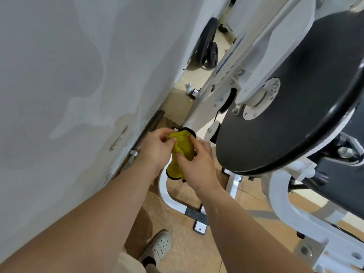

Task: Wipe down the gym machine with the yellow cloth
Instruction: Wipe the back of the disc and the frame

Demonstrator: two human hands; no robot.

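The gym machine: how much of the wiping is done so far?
Done: nothing I can confirm; no surface shows a clear wiped mark. In hand: the left hand and right hand both grip the bunched yellow cloth, apparently regathering it, off the gym machine. Left: seemingly the wiping itself, such as the black disc and the white base tube below the hands.

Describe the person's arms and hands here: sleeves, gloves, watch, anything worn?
Nothing worn shows. The left forearm and right forearm are bare right to the frame edge, with no sleeve in view. The left hand and right hand have no gloves. No watch, band or bracelet at either wrist. No rings on the fingers that show; some are partly hidden.
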